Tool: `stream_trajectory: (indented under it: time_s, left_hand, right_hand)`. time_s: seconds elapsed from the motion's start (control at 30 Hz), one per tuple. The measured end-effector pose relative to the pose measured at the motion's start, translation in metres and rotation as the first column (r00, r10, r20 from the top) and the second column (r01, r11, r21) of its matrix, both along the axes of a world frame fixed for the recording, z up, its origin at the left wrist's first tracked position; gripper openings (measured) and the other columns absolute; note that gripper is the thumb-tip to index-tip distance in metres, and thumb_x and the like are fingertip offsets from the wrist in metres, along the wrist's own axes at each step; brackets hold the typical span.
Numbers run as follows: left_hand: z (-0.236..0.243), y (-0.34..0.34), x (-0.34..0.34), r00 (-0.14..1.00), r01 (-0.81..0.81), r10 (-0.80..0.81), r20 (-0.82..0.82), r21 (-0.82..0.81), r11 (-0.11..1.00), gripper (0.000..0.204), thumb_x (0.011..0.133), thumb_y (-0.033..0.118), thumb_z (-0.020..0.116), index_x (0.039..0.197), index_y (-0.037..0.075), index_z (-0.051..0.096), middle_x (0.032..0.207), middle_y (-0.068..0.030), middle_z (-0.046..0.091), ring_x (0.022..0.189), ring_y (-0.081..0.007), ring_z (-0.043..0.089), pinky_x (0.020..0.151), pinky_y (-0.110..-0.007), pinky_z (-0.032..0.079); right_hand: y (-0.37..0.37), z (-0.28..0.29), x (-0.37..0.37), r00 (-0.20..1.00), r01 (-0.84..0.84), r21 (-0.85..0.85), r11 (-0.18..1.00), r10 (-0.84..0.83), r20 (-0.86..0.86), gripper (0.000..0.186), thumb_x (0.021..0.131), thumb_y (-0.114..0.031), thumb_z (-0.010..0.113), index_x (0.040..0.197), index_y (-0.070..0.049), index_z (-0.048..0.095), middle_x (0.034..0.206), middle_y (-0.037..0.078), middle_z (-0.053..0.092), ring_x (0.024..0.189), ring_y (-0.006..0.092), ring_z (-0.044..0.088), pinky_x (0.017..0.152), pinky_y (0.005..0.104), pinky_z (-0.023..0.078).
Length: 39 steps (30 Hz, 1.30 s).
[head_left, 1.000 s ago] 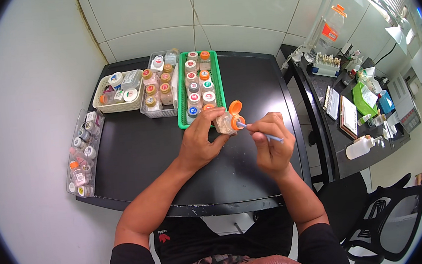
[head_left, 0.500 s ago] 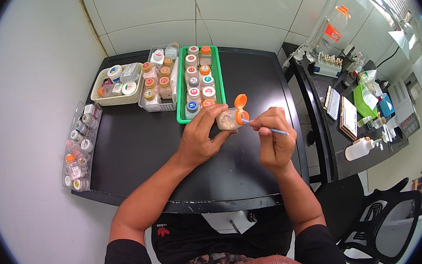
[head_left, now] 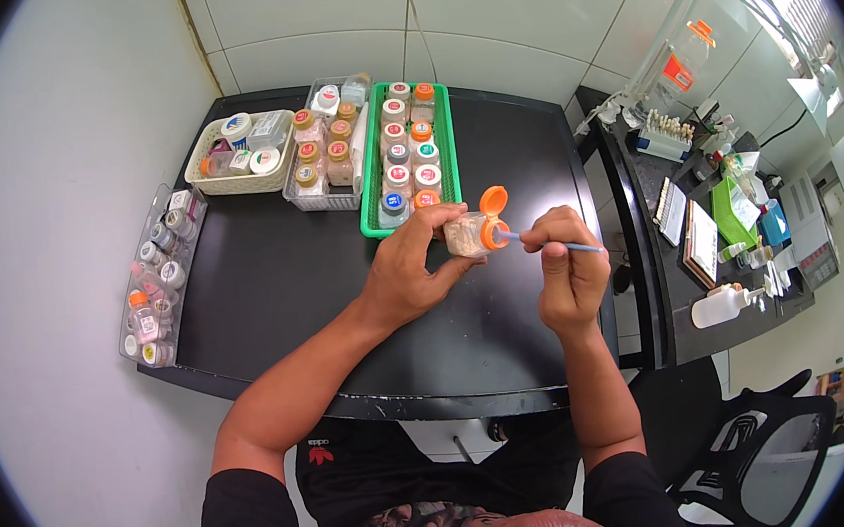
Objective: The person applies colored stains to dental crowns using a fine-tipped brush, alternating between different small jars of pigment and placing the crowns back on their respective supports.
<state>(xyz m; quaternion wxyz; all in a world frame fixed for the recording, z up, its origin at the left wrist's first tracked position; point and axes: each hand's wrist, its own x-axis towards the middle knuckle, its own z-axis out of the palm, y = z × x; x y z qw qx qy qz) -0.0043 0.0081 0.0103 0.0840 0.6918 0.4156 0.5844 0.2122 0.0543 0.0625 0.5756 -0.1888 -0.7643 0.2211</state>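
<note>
My left hand [head_left: 410, 270] is closed round a small clear jar [head_left: 463, 235], tilted on its side with its mouth toward the right. The jar holds a pale pinkish powder, and its orange flip lid [head_left: 494, 200] stands open. In my right hand [head_left: 571, 265] a thin blue stick-like tool [head_left: 581, 247] is pinched between thumb and fingers. The tool's tip is at the jar's mouth; whether it touches the powder I cannot tell. Just beyond my left hand is a green basket [head_left: 368, 208] with several capped jars.
A clear bin [head_left: 321, 202] of jars and a cream basket [head_left: 234, 185] stand at the back left. Along the left edge lies a long clear tray [head_left: 124, 330] of small bottles. To the right, a side table [head_left: 685, 339] carries a white bottle [head_left: 717, 307] and notebooks.
My right hand has moved a little to the right with the blue tool, drawing more of it out of the jar. The view has shifted slightly.
</note>
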Motion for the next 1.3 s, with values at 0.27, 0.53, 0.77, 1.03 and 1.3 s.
stream_trajectory:
  time_s: [0.27, 0.53, 0.77, 1.03, 1.3]
  left_hand:
    - [0.001, -0.003, 0.0, 1.0, 0.006, -0.006, -0.02, -0.004, 1.0, 0.065, 0.09, 0.015, 0.096, 0.143, 0.0, 0.061, 0.137, -0.0199, 0.074, 0.121, -0.0344, 0.077, 0.1, -0.042, 0.065]
    - [-0.003, 0.001, 0.0, 0.997, 0.075, -0.075, -0.013, 0.017, 0.997, 0.063, 0.09, 0.015, 0.094, 0.141, 0.001, 0.06, 0.139, -0.0236, 0.074, 0.129, -0.0408, 0.074, 0.107, -0.047, 0.061]
    - [0.003, -0.003, 0.001, 0.999, 0.033, -0.033, -0.023, -0.004, 0.999, 0.06, 0.091, 0.016, 0.094, 0.14, 0.001, 0.061, 0.136, -0.0243, 0.074, 0.126, -0.042, 0.074, 0.106, -0.047, 0.062]
    - [0.0, -0.003, 0.002, 0.994, 0.091, -0.09, -0.063, 0.005, 0.996, 0.064, 0.093, 0.021, 0.093, 0.144, -0.002, 0.06, 0.131, -0.0246, 0.074, 0.118, -0.0422, 0.076, 0.101, -0.047, 0.062]
    - [-0.002, -0.007, 0.001, 0.986, 0.158, -0.163, -0.035, -0.106, 0.982, 0.063, 0.102, 0.027, 0.084, 0.15, -0.004, 0.056, 0.132, -0.0248, 0.072, 0.12, -0.0413, 0.074, 0.102, -0.046, 0.059]
  right_hand:
    - [0.002, 0.0, 0.002, 0.995, -0.066, -0.042, 0.997, 0.062, -0.072, 0.033, 0.12, -0.023, 0.056, 0.101, 0.001, 0.069, 0.083, 0.007, 0.063, 0.077, 0.0166, 0.058, 0.073, 0.0321, 0.044]
    - [0.002, -0.004, 0.005, 0.972, -0.119, -0.12, 0.986, 0.091, -0.215, 0.035, 0.121, -0.027, 0.055, 0.105, 0.001, 0.067, 0.087, 0.007, 0.062, 0.079, 0.0143, 0.056, 0.072, 0.0298, 0.043]
    - [0.001, -0.002, 0.003, 0.996, 0.025, -0.013, 1.0, -0.026, -0.08, 0.031, 0.118, -0.021, 0.061, 0.103, 0.003, 0.073, 0.087, 0.011, 0.069, 0.078, 0.017, 0.063, 0.071, 0.0313, 0.049]
    - [0.005, -0.007, 0.01, 0.975, -0.098, -0.216, 0.971, 0.05, -0.218, 0.036, 0.122, -0.024, 0.052, 0.105, 0.002, 0.07, 0.098, 0.007, 0.07, 0.08, 0.0111, 0.06, 0.073, 0.0281, 0.046]
    - [0.007, -0.009, 0.012, 0.948, -0.163, -0.374, 0.913, 0.041, -0.315, 0.036, 0.123, -0.022, 0.051, 0.105, 0.002, 0.069, 0.1, 0.005, 0.069, 0.082, 0.0096, 0.06, 0.076, 0.0269, 0.048]
